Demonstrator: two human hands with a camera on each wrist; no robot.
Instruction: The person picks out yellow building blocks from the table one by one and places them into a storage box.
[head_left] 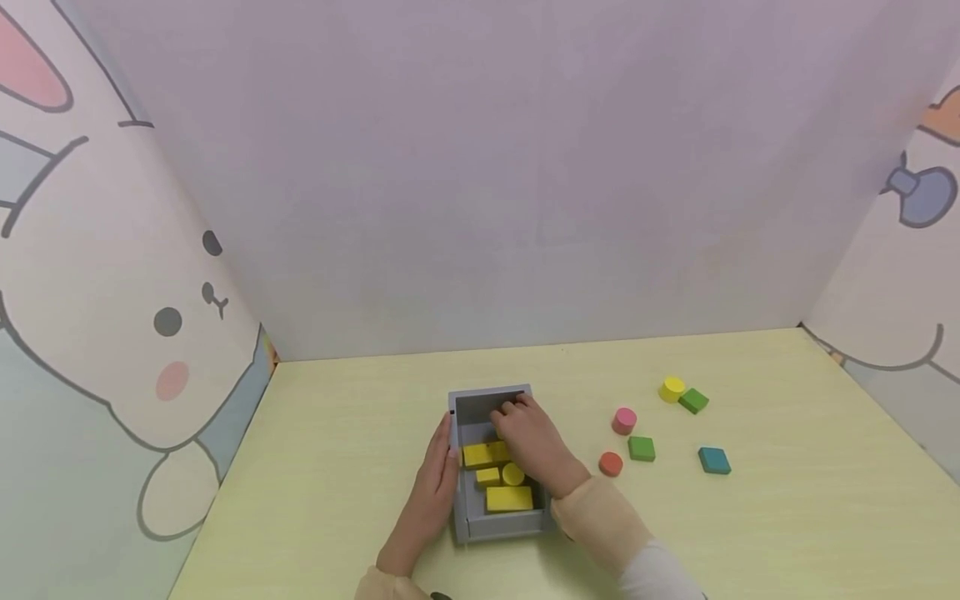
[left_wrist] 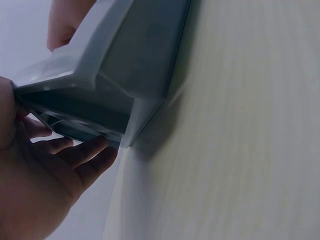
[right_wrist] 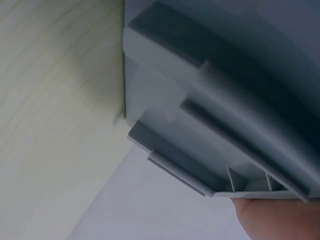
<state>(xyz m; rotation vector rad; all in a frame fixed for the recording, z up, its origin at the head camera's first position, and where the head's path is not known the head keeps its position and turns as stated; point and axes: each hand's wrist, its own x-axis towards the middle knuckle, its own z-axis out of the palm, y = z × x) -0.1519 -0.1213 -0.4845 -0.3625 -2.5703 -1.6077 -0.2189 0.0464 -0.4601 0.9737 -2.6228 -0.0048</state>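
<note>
A grey plastic box [head_left: 504,527] stands on the table with several yellow blocks inside, among them a long block [head_left: 509,499], a round one [head_left: 513,474] and a small one [head_left: 487,477]. My left hand [head_left: 435,483] lies along the box's left wall, fingers straight and touching it; the left wrist view shows those fingers [left_wrist: 90,157] against the grey side. Over the right wall my right hand [head_left: 534,437] reaches into the far part of the box, fingers bent down. A bit of yellow shows beneath its fingertips, and I cannot tell whether they grip it.
Right of the box lie loose blocks: a pink cylinder [head_left: 624,421], a red disc [head_left: 611,464], a green square [head_left: 641,448], another green block [head_left: 693,401], a yellow cylinder [head_left: 672,389] and a blue square [head_left: 715,461]. A pale wall [head_left: 480,208] rises behind the table.
</note>
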